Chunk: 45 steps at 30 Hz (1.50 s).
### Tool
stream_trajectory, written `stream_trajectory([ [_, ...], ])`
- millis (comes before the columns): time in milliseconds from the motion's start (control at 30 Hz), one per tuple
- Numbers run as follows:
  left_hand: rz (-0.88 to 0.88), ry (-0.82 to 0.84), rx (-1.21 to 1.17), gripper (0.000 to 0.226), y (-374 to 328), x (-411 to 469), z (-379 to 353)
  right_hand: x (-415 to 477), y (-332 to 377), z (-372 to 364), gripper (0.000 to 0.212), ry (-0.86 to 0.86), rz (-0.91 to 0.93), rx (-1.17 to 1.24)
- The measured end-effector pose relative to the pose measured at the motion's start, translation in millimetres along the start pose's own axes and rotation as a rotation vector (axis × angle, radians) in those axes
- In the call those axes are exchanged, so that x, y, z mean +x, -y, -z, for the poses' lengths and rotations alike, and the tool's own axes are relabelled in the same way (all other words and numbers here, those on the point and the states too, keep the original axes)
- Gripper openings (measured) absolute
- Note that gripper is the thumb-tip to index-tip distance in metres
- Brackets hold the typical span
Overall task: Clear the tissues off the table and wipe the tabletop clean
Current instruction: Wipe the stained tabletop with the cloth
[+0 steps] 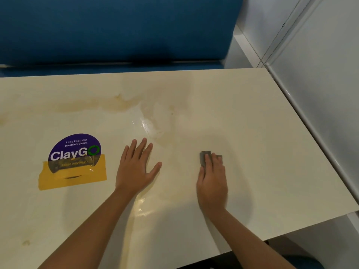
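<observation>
The cream tabletop (pixel 242 105) carries a brownish stain (pixel 108 104) across its far middle and a wet shiny patch (pixel 147 123) beside it. My left hand (pixel 136 167) lies flat on the table with straight, spread fingers, just below the wet patch. My right hand (pixel 212 181) presses a small folded grey cloth (pixel 204 158) against the surface with straight fingers; only the cloth's far edge shows past the fingertips. No tissues are in view.
A round purple "ClayGo" sticker (pixel 75 150) over a yellow label sits left of my left hand. A blue padded bench (pixel 116 30) runs behind the table. A white wall panel (pixel 320 94) borders the right edge. A small brown spot (pixel 26 242) marks the near left.
</observation>
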<state>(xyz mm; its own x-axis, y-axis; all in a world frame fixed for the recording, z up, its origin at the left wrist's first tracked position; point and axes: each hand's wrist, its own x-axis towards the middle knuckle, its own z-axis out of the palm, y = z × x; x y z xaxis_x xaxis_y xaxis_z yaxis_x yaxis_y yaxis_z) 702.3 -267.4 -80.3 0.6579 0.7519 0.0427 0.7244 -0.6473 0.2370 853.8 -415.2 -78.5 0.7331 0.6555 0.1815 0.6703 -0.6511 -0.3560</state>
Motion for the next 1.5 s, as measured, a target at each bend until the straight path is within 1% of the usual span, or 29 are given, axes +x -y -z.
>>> stream_trajectory([
  [67,0.005,-0.006,-0.006,0.077,0,1,-1,-6,8,-3,0.04,0.024,0.121,0.01],
  [167,0.014,0.002,-0.01,0.078,0,0,-1,-5,1,-4,0.039,0.102,0.409,0.05],
  [200,0.013,-0.003,-0.004,0.08,1,0,-1,-2,-4,0,0.038,0.134,0.462,0.087],
  [233,0.014,-0.007,0.0,0.081,1,0,-2,2,-8,5,0.038,0.17,0.474,0.133],
  [367,0.04,-0.021,-0.002,0.077,-1,0,-2,12,-33,27,0.049,0.262,0.282,0.297],
  [433,0.047,-0.028,-0.01,0.076,-1,0,-1,17,-50,37,0.046,0.233,0.238,0.326],
  [567,0.05,-0.028,-0.02,0.077,-3,-1,-1,13,-88,59,0.038,0.23,0.201,0.26],
  [667,0.045,-0.016,-0.026,0.078,-3,-2,-1,0,-104,71,0.039,0.275,0.223,0.183],
  [733,0.036,0.006,-0.02,0.08,-2,0,-1,-4,-103,67,0.04,0.237,0.266,0.128],
  [767,0.031,0.021,-0.024,0.081,-2,0,0,-6,-99,62,0.04,0.204,0.25,0.106],
  [833,0.023,0.04,-0.062,0.082,-2,1,2,-12,-86,52,0.039,0.158,0.161,0.049],
  [900,0.009,0.046,-0.091,0.08,1,-2,8,-20,-71,43,0.043,0.116,0.046,0.011],
  [967,-0.044,0.04,-0.041,0.076,9,-13,12,-29,-54,36,0.048,0.094,-0.047,-0.035],
  [1067,-0.125,0.059,0.004,0.075,24,-30,11,-43,-25,26,0.049,0.08,-0.096,-0.15],
  [1133,-0.142,0.082,0.003,0.08,30,-37,9,-57,-4,20,0.047,0.09,-0.082,-0.178],
  [1233,-0.148,0.068,0.002,0.083,31,-38,8,-79,13,17,0.045,0.14,0.025,-0.162],
  [1367,-0.151,0.07,0.005,0.078,30,-39,7,-95,-15,32,0.045,0.313,0.273,-0.032],
  [1400,-0.15,0.069,0.002,0.078,30,-39,8,-95,-28,37,0.045,0.339,0.302,-0.009],
  [1433,-0.149,0.068,0.004,0.079,30,-39,8,-93,-43,42,0.046,0.349,0.297,-0.003],
  [1500,-0.152,0.062,0.006,0.078,30,-39,9,-88,-70,52,0.047,0.308,0.205,-0.042],
])
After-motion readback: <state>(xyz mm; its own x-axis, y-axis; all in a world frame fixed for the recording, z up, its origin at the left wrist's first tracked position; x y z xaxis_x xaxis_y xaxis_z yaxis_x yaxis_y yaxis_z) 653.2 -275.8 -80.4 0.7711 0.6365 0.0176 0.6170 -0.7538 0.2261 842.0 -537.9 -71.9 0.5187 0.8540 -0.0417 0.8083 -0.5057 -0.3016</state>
